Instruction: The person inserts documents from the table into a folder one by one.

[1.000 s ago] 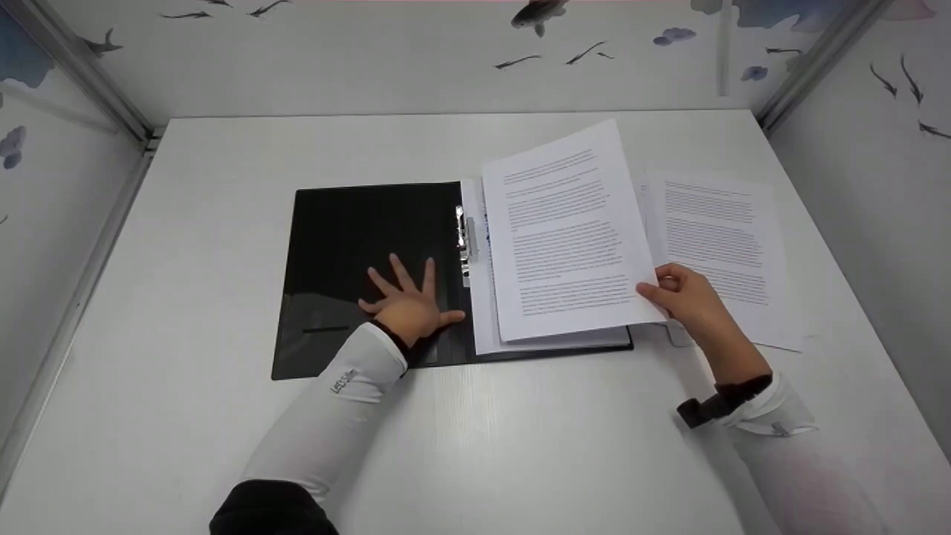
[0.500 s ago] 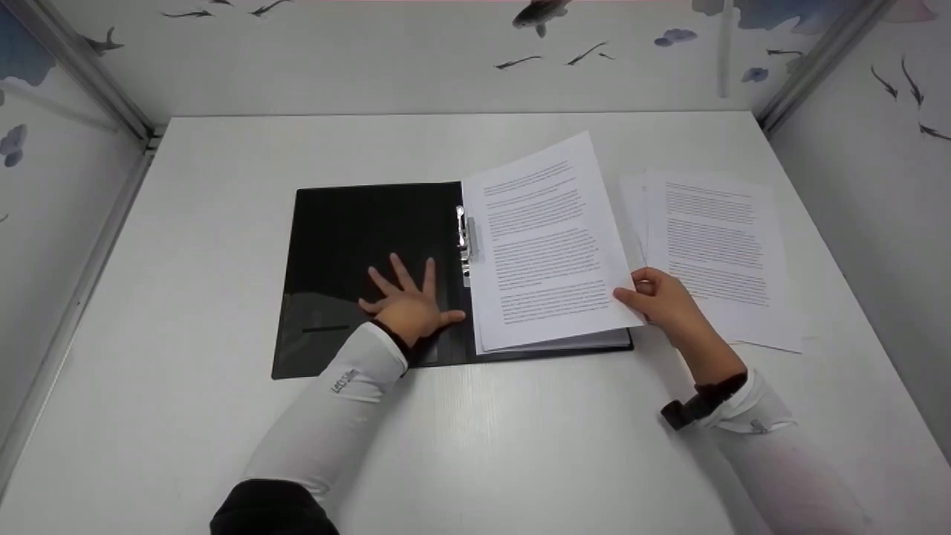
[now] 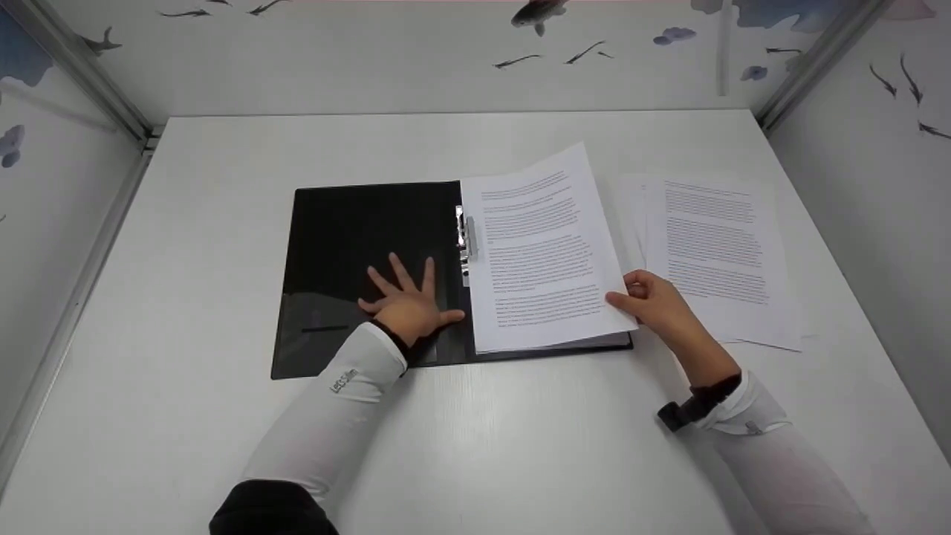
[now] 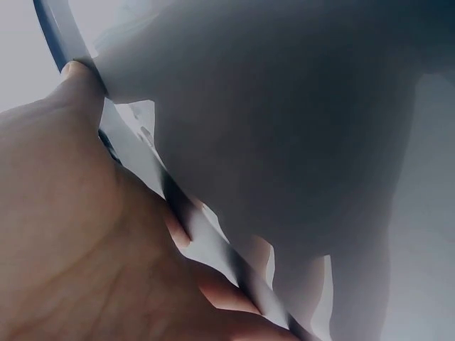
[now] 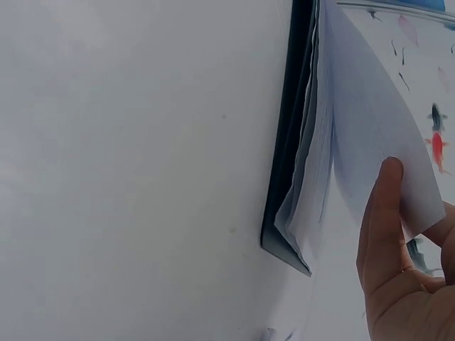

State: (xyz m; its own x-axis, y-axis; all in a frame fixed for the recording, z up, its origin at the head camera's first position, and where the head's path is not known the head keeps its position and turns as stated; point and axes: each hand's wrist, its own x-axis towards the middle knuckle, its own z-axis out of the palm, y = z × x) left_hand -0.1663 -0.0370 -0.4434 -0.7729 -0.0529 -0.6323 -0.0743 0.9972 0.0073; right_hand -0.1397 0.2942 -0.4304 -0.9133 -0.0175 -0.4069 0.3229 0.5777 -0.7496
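A black folder (image 3: 356,223) lies spread open on the white table, with a metal clip (image 3: 462,241) along its spine. My left hand (image 3: 409,312) rests on the folder's left cover, fingers spread wide. My right hand (image 3: 661,305) pinches the lower right corner of a printed sheet (image 3: 542,260) between thumb and fingers. That sheet lies over the folder's right side, its left edge near the clip and its right edge lifted. In the right wrist view, the sheet (image 5: 384,121) curves up from other papers (image 5: 309,185) on the folder.
More printed sheets (image 3: 717,253) lie on the table (image 3: 475,446) to the right of the folder, partly behind my right hand. White walls (image 3: 334,59) with painted fish stand at the back and both sides.
My right hand has moved left with the sheet, bringing its left edge up to the clip and covering the papers beneath. My left hand has stayed in place.
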